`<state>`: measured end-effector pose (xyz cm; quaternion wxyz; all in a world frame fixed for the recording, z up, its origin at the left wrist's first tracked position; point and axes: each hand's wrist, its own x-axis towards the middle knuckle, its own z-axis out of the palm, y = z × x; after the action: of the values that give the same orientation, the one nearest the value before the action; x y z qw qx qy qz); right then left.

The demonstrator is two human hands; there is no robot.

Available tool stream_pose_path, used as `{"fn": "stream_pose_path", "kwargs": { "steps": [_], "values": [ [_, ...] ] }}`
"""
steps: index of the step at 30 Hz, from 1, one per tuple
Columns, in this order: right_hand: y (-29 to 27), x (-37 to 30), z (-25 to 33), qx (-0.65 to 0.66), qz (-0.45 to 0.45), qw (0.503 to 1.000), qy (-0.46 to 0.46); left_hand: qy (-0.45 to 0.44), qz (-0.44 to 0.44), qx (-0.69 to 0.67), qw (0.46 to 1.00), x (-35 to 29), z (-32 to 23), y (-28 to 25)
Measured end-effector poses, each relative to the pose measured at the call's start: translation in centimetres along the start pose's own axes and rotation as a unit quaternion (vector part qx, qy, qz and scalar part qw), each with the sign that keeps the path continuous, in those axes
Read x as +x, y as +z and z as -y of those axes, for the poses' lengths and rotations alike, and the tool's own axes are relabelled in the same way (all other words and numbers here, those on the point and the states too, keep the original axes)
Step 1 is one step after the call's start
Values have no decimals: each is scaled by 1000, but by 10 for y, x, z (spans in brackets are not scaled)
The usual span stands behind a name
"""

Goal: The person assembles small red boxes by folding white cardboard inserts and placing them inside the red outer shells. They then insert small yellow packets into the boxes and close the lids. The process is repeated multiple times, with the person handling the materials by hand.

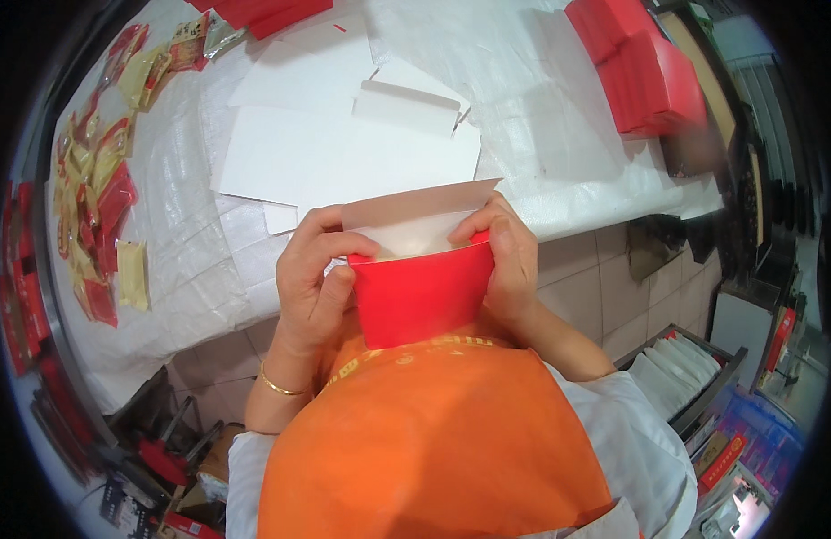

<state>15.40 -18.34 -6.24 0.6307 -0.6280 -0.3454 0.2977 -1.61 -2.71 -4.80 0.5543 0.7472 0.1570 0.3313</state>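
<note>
Between my two hands is a red cardboard box (424,296) with a pale inside, its long top flap standing up at the far side. My left hand (315,269) grips the box's left end, the fingers bent over the rim and the thumb outside. At the right end my right hand (505,256) holds it the same way, fingertips reaching into the opening. The box is close in front of my orange apron (433,440). Just beyond it on the table lie flat white cardboard blanks (343,153), overlapping, some with folded flaps. What the box holds, if anything, cannot be made out.
A white plastic sheet (523,117) covers the table. Small red and yellow packets (92,198) lie heaped along its left side. Red boxes (649,81) are stacked at the far right, and more red boxes (271,11) sit at the far edge. A crate of white packets (676,373) stands lower right.
</note>
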Motion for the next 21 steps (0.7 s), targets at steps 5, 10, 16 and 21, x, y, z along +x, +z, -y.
{"fn": "stream_pose_path", "kwargs": {
  "steps": [5,10,16,21],
  "values": [
    [2,18,17,-80,27,995,-53,9,-4,60,998,1,3,-3],
    [22,33,40,-69,54,996,-5,-19,-73,78,994,7,-10,-15],
    [35,18,20,34,-15,996,81,-114,-115,52,985,-15,-4,-3],
    [33,27,30,147,62,977,144,-157,-130,37,978,-14,-24,-6]
  ]
}}
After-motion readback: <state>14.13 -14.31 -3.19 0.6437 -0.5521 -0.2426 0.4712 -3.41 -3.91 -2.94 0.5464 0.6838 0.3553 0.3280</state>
